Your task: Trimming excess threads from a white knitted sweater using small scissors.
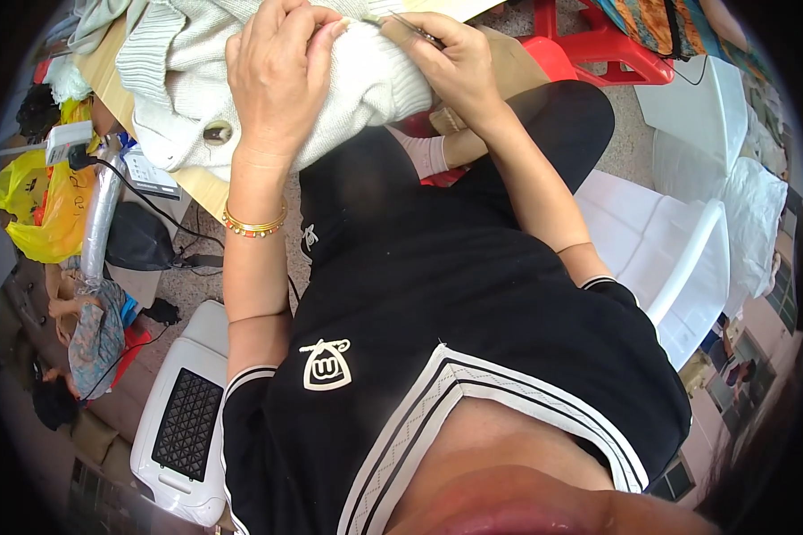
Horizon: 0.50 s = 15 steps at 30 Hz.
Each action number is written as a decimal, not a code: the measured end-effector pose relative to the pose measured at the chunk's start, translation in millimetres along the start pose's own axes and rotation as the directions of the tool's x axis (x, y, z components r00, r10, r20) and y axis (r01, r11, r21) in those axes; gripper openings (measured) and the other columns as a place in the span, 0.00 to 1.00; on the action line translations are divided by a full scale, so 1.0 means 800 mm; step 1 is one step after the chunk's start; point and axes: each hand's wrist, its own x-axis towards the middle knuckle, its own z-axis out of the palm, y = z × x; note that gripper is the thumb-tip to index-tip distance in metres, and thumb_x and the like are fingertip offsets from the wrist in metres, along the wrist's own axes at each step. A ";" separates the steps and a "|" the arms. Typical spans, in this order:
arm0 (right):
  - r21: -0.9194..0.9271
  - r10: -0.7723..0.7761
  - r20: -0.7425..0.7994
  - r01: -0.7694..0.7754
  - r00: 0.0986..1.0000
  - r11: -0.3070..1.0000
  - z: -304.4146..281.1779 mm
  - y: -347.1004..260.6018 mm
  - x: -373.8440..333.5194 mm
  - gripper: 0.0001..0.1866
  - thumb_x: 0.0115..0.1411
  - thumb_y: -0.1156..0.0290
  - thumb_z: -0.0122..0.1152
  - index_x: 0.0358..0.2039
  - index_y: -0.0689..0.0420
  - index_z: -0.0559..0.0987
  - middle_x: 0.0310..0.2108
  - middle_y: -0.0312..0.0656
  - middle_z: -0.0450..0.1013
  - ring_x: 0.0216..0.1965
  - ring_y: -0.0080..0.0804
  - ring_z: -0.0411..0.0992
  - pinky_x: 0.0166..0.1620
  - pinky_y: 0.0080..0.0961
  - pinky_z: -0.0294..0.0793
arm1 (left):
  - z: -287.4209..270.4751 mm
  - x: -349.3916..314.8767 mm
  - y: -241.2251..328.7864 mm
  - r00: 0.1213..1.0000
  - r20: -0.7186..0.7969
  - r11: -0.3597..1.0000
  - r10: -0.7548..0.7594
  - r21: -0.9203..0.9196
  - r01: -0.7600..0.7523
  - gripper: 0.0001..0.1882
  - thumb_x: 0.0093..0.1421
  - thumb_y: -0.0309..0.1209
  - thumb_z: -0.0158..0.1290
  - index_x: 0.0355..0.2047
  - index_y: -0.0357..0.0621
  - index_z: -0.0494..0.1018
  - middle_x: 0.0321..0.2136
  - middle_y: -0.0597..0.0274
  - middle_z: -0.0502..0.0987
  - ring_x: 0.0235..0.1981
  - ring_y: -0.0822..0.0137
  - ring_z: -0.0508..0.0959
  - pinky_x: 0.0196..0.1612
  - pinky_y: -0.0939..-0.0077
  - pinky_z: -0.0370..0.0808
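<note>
A cream knitted garment (375,80) with ribbed edges lies bunched over the table edge and my lap. My left hand (281,80) rests on it, with thumb and forefinger pinching a bit of the knit at the top of the view. Closed around a slim dark metal tool (426,36), my right hand (455,71) is just right of that spot. The tool's thin tip points left toward the pinched knit; whether it is tweezers or thread snips I cannot make out. A dark round spot (216,134) shows in the garment beside my left wrist.
Under the garment is a pale wooden table (201,189). A red plastic stool (611,58) and white plastic bins (642,223) stand at the right. At the left are a yellow bag (40,209), a black cord (143,192), a white appliance (187,419) and another person (98,334).
</note>
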 end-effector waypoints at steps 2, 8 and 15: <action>0.078 0.046 -0.019 -0.044 0.999 0.996 0.002 -0.001 0.001 0.11 0.60 0.68 0.68 0.41 0.58 0.86 0.32 0.42 0.82 0.30 0.23 0.79 0.35 0.19 0.76 | -0.002 -0.001 -0.001 0.999 0.028 1.000 -0.020 -0.017 0.020 0.06 0.62 0.33 0.59 0.36 0.45 0.80 0.35 0.64 0.77 0.36 0.64 0.77 0.42 0.68 0.68; 0.123 0.092 -0.008 -0.090 0.996 0.988 0.000 -0.005 0.000 0.11 0.60 0.69 0.67 0.41 0.59 0.85 0.32 0.42 0.83 0.32 0.23 0.79 0.37 0.20 0.76 | -0.046 -0.005 -0.008 0.934 -0.221 0.803 -0.280 -0.587 0.101 0.10 0.67 0.28 0.55 0.29 0.35 0.75 0.35 0.62 0.77 0.33 0.72 0.74 0.40 0.77 0.71; 0.141 0.047 0.028 -0.051 0.998 0.989 -0.001 -0.008 0.003 0.07 0.62 0.78 0.64 0.39 0.67 0.82 0.29 0.39 0.80 0.31 0.19 0.74 0.36 0.18 0.73 | -0.046 -0.041 -0.010 0.984 -0.168 0.998 -0.062 -0.040 0.056 0.10 0.52 0.36 0.68 0.33 0.48 0.82 0.33 0.65 0.75 0.34 0.63 0.74 0.38 0.69 0.70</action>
